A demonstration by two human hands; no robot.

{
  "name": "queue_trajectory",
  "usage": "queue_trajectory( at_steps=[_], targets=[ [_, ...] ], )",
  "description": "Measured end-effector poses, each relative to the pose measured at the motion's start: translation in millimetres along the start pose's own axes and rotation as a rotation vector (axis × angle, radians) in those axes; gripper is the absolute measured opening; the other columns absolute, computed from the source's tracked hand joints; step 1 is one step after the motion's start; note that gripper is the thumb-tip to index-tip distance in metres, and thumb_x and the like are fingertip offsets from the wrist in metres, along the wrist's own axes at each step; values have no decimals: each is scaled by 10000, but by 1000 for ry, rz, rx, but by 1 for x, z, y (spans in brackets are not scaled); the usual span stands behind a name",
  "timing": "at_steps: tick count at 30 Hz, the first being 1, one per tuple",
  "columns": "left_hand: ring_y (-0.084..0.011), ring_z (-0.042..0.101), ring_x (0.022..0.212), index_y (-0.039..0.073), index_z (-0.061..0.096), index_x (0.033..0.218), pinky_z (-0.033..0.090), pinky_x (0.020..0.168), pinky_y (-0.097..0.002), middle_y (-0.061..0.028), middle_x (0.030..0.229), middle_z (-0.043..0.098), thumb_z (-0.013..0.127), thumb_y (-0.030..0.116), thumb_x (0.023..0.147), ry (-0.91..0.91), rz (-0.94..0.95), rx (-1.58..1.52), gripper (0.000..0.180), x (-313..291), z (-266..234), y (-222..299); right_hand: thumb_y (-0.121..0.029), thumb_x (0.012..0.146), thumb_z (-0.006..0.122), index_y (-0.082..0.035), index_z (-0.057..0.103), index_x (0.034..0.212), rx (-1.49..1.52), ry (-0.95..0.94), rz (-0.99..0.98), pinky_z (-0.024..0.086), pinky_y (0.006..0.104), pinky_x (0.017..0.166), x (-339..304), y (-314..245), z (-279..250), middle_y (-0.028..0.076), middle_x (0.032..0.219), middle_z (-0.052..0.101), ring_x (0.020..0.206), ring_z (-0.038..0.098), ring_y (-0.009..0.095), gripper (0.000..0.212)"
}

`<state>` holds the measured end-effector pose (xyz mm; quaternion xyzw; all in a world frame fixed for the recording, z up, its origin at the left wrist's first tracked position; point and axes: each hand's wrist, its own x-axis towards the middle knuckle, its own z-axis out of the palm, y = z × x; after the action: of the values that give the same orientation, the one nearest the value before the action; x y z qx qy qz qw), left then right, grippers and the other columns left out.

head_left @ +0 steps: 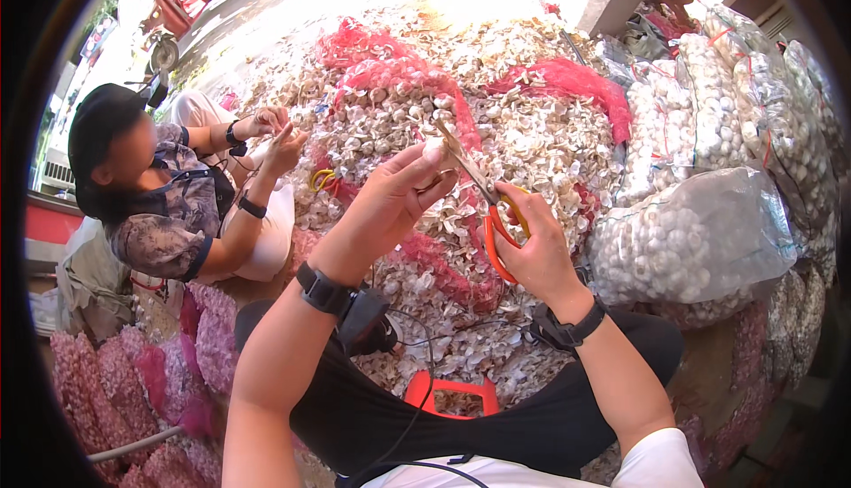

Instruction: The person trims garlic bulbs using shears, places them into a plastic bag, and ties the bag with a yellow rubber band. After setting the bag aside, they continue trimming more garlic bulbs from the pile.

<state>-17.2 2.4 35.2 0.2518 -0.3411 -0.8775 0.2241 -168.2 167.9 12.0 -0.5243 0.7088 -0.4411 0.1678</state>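
Note:
In the middle of the head view my left hand (409, 182) pinches a small whitish garlic bulb (433, 150) between thumb and fingertips. My right hand (541, 244) grips scissors (486, 188) with orange and yellow handles. Their blades point up and left, right beside the bulb. I cannot tell whether the blades touch it. Below both hands spreads a heap of garlic bulbs and dry skins (514, 147), with red mesh netting (381, 67) lying across it.
Clear bags of garlic (678, 240) are stacked at the right. A co-worker (177, 187) sits at the left, hands raised together. Yellow-handled scissors (324, 179) lie near them. Pink mesh sacks (115, 382) fill the lower left. A red stool (452, 392) and a black cable (429, 382) show between my legs.

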Motion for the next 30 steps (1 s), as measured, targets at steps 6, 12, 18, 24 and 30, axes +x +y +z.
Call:
queue_trajectory(
  at_steps=[6, 12, 18, 24, 30],
  targets=[
    [-113, 654, 897, 30, 655, 1119, 561, 888, -286, -24, 1024, 683, 604, 256, 994, 0, -40, 242, 263, 8, -15, 3, -236, 865, 718, -107, 582, 1341, 22, -76, 69, 499, 350, 735, 0, 5, -2, 129, 980, 632, 802, 622, 262, 511],
    [-91, 648, 843, 24, 669, 1097, 576, 817, -261, -12, 965, 678, 613, 284, 989, 52, -63, 335, 287, 8, -15, 3, -279, 867, 711, -127, 586, 1342, -101, -65, 42, 525, 379, 745, -2, 0, -7, 138, 1010, 660, 891, 662, 303, 514],
    [-101, 644, 830, 15, 684, 1058, 558, 777, -251, -43, 962, 681, 639, 372, 966, 101, -74, 372, 371, 10, -16, 6, -275, 867, 710, -125, 601, 1325, -107, -51, 13, 524, 379, 699, -1, 3, -3, 134, 923, 664, 798, 667, 299, 495],
    [-146, 639, 1027, 2, 578, 1262, 526, 868, -307, -65, 1133, 655, 637, 148, 936, -88, -47, 211, 362, 5, -10, -3, -256, 916, 700, -70, 556, 1352, 326, 21, 222, 523, 300, 722, -2, 31, 9, 134, 1049, 703, 855, 679, 143, 495],
    [-156, 655, 1028, 52, 575, 1294, 529, 807, -296, -81, 1154, 679, 647, 98, 932, -193, -149, 278, 372, -6, 6, -16, -160, 959, 664, -14, 429, 1411, 742, -46, 408, 515, 213, 719, 10, 11, -3, 37, 991, 670, 883, 631, 72, 530]
  ],
)
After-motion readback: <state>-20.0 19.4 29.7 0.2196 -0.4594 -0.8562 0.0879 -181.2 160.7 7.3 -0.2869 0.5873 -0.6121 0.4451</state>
